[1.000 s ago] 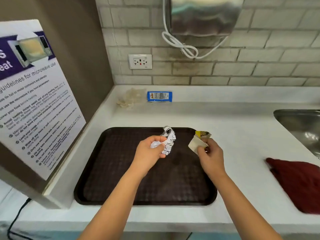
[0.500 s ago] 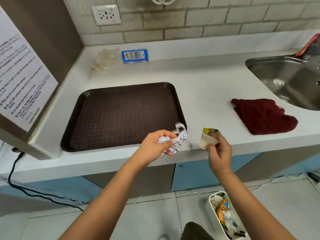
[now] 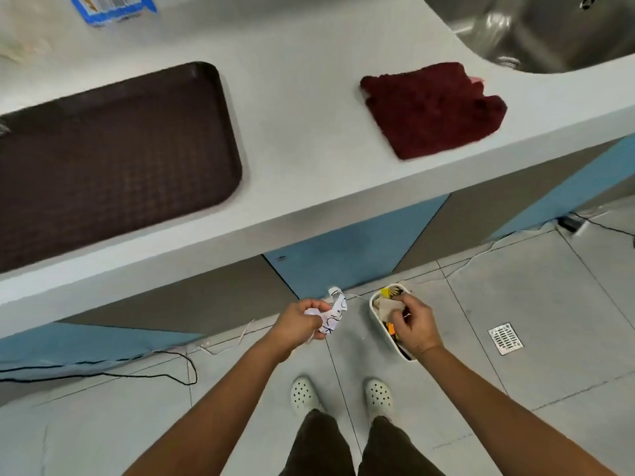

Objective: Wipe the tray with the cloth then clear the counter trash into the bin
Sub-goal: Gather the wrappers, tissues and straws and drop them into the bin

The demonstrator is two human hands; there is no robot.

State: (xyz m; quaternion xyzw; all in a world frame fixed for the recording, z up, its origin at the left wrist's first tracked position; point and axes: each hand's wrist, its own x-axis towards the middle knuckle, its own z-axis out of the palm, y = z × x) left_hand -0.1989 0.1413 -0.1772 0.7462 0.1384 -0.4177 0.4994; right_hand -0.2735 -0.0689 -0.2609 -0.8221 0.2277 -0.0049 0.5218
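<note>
My left hand [image 3: 299,320] grips a crumpled white paper with black marks [image 3: 332,317], held over the floor just left of the bin. My right hand [image 3: 416,324] pinches a beige wrapper with a yellow end [image 3: 389,303] directly above the small white bin [image 3: 377,318], which stands on the floor and holds several coloured scraps. The dark brown tray [image 3: 113,149] lies bare on the white counter [image 3: 302,139] at the left. The dark red cloth [image 3: 431,106] lies flat on the counter to the right of the tray.
A blue packet [image 3: 113,5] and a pale crumpled wrapper [image 3: 20,42] lie at the counter's back left. A steel sink [image 3: 536,29] is at the top right. Black and white cables [image 3: 137,365] trail on the tiled floor; a floor drain [image 3: 505,338] sits to the right.
The view tilted down from the counter to the floor. Both hands carried their scraps off the tray, past the counter edge and down; the right hand now hangs over the bin.
</note>
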